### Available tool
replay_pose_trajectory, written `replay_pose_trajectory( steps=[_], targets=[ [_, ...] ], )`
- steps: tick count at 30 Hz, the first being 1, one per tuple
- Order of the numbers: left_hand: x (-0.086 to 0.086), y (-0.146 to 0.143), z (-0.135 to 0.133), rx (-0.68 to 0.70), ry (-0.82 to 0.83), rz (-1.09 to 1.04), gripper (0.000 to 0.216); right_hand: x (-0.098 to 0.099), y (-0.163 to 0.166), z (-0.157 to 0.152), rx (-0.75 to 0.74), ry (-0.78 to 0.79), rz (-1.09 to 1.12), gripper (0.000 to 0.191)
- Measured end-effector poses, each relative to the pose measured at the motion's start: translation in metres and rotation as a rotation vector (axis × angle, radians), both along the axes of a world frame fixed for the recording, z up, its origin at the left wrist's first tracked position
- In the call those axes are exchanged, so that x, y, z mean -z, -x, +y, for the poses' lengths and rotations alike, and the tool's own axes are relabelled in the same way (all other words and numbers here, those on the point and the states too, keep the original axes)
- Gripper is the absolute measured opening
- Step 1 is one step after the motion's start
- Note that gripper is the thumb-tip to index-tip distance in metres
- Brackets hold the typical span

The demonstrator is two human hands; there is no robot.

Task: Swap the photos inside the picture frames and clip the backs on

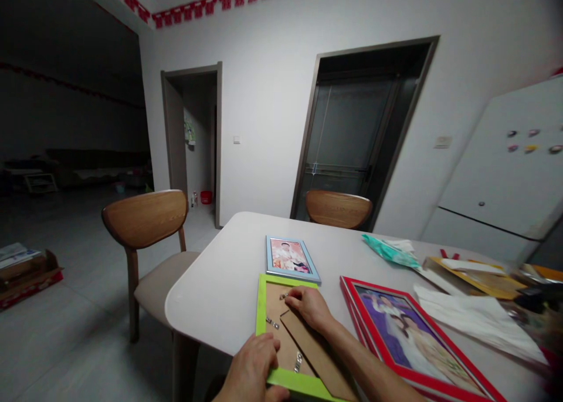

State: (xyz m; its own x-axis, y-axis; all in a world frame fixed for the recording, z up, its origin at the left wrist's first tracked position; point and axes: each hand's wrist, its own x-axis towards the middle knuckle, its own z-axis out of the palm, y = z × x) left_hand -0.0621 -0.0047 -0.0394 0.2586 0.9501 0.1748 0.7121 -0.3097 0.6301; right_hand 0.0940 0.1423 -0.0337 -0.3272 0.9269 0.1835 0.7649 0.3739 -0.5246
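A green picture frame [262, 305] lies face down on the white table [220, 279], its brown backing board [288, 346] and stand flap up. My left hand [251, 370] rests on the frame's near left corner, fingers curled over the edge, pressing it. My right hand [310, 307] lies on the backing board, fingertips bent at a small metal clip [284, 296] near the top. More metal clips [272, 323] show along the left side.
A small blue-framed photo [290, 257] lies just beyond the green frame. A large red-framed photo [413, 337] lies to the right, with papers, an envelope [475, 276] and a teal bag [389, 250] behind. Wooden chairs [147, 220] stand at the left and far side.
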Motion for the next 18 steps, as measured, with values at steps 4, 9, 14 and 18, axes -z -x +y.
replay_pose_trajectory(
  steps=[4, 9, 14, 18],
  targets=[
    [-0.003, 0.0, 0.0, 0.025, 0.007, 0.03, 0.051, 0.004, 0.015, 0.007, 0.149, -0.012, -0.031, 0.023],
    [0.001, -0.002, 0.002, 0.035, 0.046, 0.1, 0.058, 0.005, 0.021, 0.025, 0.292, 0.041, -0.085, 0.019],
    [0.002, -0.004, 0.0, 0.04, 0.013, 0.125, 0.063, 0.006, 0.023, 0.037, 0.362, 0.126, -0.116, 0.018],
    [0.002, 0.002, 0.0, 0.064, -0.075, 0.097, 0.051, 0.005, 0.026, 0.031, 0.394, 0.098, -0.116, 0.016]
  ],
)
